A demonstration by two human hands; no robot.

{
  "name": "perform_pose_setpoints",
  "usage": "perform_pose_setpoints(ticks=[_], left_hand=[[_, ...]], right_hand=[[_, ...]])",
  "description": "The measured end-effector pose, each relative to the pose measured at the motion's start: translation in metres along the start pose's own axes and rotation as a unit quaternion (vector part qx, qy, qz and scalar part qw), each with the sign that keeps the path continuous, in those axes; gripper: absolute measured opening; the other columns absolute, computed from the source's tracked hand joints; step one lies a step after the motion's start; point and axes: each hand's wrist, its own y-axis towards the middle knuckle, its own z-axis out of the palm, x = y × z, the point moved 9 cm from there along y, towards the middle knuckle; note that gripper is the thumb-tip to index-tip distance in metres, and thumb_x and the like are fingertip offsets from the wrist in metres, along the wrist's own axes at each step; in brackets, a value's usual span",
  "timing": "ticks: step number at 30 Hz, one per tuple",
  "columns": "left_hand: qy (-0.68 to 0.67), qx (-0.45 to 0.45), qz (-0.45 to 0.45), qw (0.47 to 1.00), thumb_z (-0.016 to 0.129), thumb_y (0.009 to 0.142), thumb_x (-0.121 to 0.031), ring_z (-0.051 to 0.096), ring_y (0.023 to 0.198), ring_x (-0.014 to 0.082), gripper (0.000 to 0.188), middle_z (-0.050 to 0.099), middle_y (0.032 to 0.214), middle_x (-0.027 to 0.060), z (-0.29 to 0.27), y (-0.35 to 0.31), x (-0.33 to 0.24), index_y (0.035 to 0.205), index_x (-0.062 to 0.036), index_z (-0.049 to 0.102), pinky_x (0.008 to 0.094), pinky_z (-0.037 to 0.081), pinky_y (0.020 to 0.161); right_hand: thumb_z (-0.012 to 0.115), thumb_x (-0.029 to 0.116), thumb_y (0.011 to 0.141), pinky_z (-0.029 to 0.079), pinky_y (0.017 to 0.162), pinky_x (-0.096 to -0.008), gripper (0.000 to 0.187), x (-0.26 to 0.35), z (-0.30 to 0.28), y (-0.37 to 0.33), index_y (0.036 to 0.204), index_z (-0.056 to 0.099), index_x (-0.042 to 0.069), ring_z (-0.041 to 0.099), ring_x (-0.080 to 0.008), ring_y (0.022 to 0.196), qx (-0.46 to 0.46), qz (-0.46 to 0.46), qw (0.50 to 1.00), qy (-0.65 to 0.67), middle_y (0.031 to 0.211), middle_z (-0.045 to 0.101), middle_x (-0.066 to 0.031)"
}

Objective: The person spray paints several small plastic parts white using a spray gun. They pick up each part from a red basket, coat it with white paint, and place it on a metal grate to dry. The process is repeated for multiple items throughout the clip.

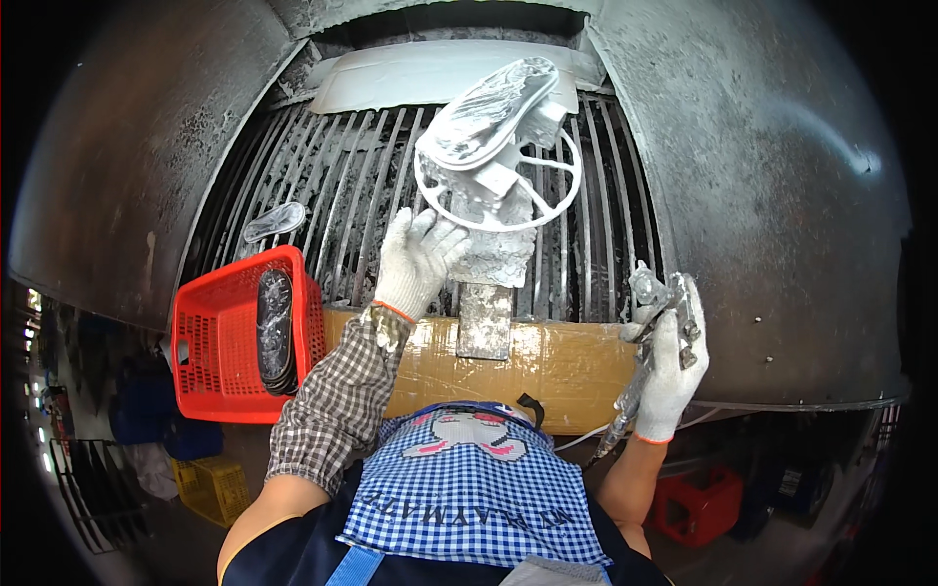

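A white-coated shoe sole rests tilted on blocks above a white spoked wheel, set on a crusted metal stand. My left hand, in a white knitted glove, has its fingers stretched out, holding nothing. Its fingertips are close to the wheel's near-left rim; I cannot tell if they touch it. On the right, my gloved right hand is wrapped round a paint-crusted spray gun, whose hose runs down past my wrist. The gun is level with the near edge of the grate, apart from the sole.
A red plastic basket at the left holds a dark sole. Behind it, a small grey-white sole lies on the slatted metal grate. Metal booth walls flank both sides. Brown taped cardboard covers the near edge.
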Motion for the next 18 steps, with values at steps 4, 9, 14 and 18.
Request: perform_pose_setpoints(ticks=[4, 9, 14, 18], left_hand=[[-0.012, 0.037, -0.004, 0.999, 0.053, 0.107, -0.054, 0.056, 0.137, 0.046, 0.077, 0.053, 0.151, 0.0279, 0.016, -0.003, 0.004, 0.157, 0.0027, 0.039, 0.058, 0.05, 0.112], [0.015, 0.026, 0.028, 0.999, 0.057, 0.105, -0.054, 0.059, 0.131, 0.0448, 0.077, 0.052, 0.148, 0.0288, 0.015, 0.007, -0.019, 0.149, 0.0072, 0.041, 0.0591, 0.053, 0.108], [0.007, 0.022, 0.048, 0.999, 0.062, 0.103, -0.051, 0.059, 0.13, 0.045, 0.074, 0.055, 0.139, 0.0269, 0.011, 0.016, -0.032, 0.145, 0.0074, 0.042, 0.0609, 0.052, 0.109], [-0.002, 0.022, 0.051, 0.998, 0.062, 0.103, -0.051, 0.059, 0.131, 0.047, 0.075, 0.054, 0.141, 0.0286, 0.015, 0.016, -0.035, 0.146, 0.007, 0.041, 0.0617, 0.051, 0.111]], right_hand=[[0.057, 0.008, 0.11, 0.057, 0.089, -0.0295, 0.053, -0.002, -0.002, -0.001, 0.159, 0.042, -0.008, 0.068, -0.0137, 0.102, 0.008, -0.003, 0.999, -0.034, 0.12, 0.072, -0.0136], [0.058, 0.008, 0.11, 0.055, 0.094, -0.0296, 0.052, -0.007, -0.009, 0.0, 0.158, 0.044, -0.008, 0.068, -0.013, 0.101, 0.007, -0.005, 0.999, -0.048, 0.116, 0.072, -0.011], [0.058, 0.008, 0.11, 0.054, 0.094, -0.0292, 0.053, -0.006, -0.009, -0.001, 0.158, 0.044, -0.007, 0.068, -0.0128, 0.101, -0.009, -0.005, 0.998, -0.054, 0.114, 0.072, -0.01], [0.059, 0.009, 0.11, 0.056, 0.088, -0.0293, 0.054, 0.0, -0.002, -0.001, 0.159, 0.042, -0.007, 0.067, -0.0124, 0.098, 0.004, -0.011, 0.998, -0.059, 0.114, 0.072, -0.0112]])
